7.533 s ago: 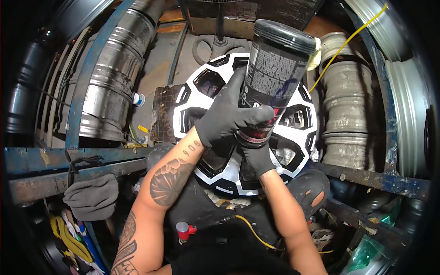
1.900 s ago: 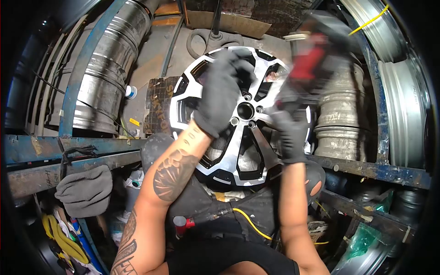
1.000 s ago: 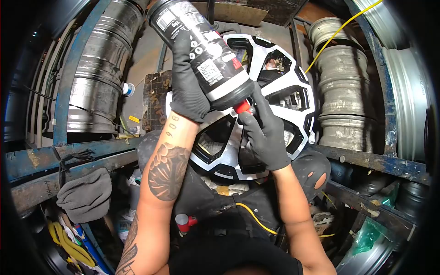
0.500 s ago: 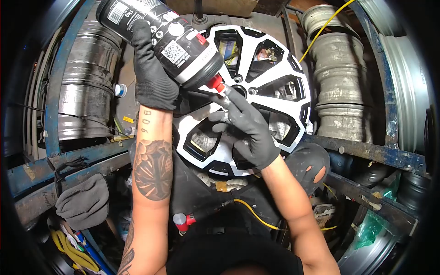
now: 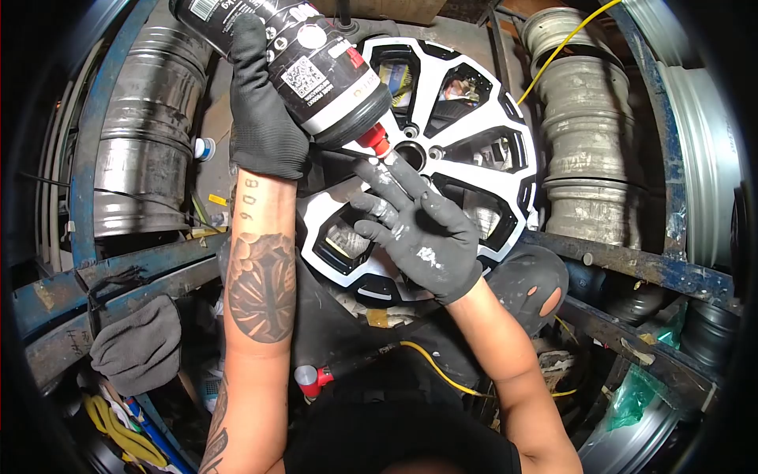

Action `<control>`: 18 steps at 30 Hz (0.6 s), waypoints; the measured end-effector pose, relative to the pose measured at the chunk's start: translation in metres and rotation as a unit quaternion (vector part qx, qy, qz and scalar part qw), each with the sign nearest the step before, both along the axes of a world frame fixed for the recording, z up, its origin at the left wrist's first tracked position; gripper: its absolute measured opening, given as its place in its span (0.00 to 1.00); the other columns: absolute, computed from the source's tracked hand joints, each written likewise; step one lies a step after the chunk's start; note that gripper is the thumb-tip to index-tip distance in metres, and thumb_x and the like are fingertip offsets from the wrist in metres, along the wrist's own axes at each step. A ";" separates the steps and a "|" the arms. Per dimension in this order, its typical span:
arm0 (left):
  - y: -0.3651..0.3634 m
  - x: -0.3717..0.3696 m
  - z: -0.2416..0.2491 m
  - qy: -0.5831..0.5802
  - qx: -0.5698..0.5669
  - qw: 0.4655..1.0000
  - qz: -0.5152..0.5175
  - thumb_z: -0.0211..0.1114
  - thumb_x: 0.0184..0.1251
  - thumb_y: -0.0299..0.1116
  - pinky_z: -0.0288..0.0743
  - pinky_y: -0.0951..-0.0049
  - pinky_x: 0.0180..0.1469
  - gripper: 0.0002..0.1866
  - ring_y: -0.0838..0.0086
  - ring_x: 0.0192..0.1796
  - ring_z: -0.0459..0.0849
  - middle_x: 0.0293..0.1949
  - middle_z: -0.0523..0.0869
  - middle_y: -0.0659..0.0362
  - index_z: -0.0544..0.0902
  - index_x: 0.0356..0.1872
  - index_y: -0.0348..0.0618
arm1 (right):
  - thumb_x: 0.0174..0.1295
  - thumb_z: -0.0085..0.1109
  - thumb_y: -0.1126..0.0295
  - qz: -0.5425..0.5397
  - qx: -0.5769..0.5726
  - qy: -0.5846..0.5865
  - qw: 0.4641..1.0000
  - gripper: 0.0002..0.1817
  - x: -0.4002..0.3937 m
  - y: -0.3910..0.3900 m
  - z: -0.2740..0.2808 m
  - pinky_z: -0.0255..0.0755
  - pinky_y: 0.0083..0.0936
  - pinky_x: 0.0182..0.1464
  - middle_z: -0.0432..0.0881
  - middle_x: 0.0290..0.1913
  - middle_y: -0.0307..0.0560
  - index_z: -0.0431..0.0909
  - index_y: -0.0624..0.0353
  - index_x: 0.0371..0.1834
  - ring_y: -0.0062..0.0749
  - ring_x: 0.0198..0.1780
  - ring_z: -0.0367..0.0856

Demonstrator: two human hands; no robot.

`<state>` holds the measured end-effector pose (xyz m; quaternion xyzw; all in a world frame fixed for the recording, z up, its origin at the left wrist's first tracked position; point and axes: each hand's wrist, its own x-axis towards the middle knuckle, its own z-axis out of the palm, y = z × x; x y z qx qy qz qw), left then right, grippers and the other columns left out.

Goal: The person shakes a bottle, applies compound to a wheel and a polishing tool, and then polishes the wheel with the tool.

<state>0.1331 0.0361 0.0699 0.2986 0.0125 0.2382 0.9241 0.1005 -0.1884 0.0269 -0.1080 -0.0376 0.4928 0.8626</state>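
Observation:
My left hand (image 5: 266, 110), in a black knit glove, is wrapped round a large black squeeze bottle (image 5: 320, 71) with a white band and a QR code. It tilts down to the right, its red nozzle (image 5: 375, 141) lowest. Right under that nozzle are the fingertips of my right hand (image 5: 422, 221), gloved too, palm up and fingers stretched out. White smears mark its palm and fingers. Beneath both hands lies an alloy wheel rim (image 5: 442, 71) with bright silver spokes and black pockets; the bottle and hands cover part of it.
Stacked steel rims stand on the left (image 5: 146, 150) and on the right (image 5: 588, 118), behind blue metal frames. A grey cloth (image 5: 138, 344) hangs at lower left. Near my lap is a red-and-black air tool (image 5: 316, 381) with a yellow hose (image 5: 442, 370). Green plastic wrap (image 5: 636, 399) lies lower right.
My right hand has turned its palm further up and spread its fingers, so the white smears show. The bottle has shifted slightly to the right, nozzle still at the fingertips.

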 end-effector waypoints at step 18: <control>0.034 -0.022 0.002 -0.050 -0.075 0.995 0.048 0.59 0.79 0.57 0.82 0.62 0.51 0.20 0.69 0.43 0.83 0.38 0.84 0.62 0.81 0.48 0.51 | 0.75 0.49 0.42 0.029 -0.579 -0.788 0.208 0.35 0.001 0.021 -0.089 0.38 0.70 0.79 0.50 0.85 0.60 0.66 0.40 0.81 0.64 0.85 0.45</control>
